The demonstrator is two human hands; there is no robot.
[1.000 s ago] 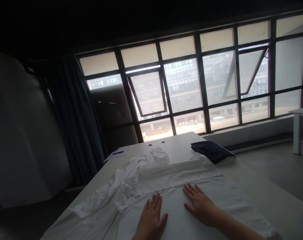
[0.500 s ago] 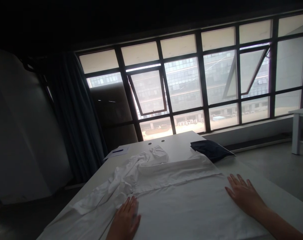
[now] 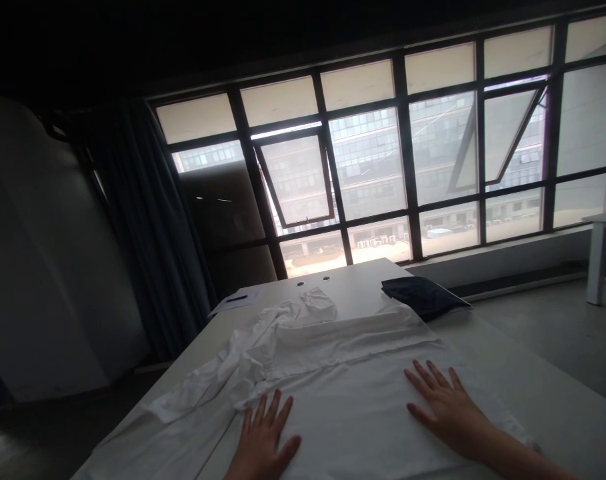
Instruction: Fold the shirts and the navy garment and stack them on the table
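Observation:
A white shirt point(image 3: 343, 393) lies spread on a white table point(image 3: 543, 400), its sleeves bunched up at the left and far side. My left hand point(image 3: 263, 437) rests flat on the shirt's near left part, fingers spread and open. My right hand point(image 3: 445, 403) lies flat on the shirt's right part, fingers spread, holding nothing.
A dark folded garment point(image 3: 423, 297) sits at the table's far right corner. A sheet of paper with a blue pen point(image 3: 235, 300) lies at the far left. Large windows point(image 3: 383, 153) and a dark curtain point(image 3: 153, 227) stand behind. Another white table point(image 3: 603, 253) stands at far right.
Both hands slid outward across the shirt from its middle, then came partly back in; the right hand moved left from the shirt's right edge and the left hand shifted slightly right.

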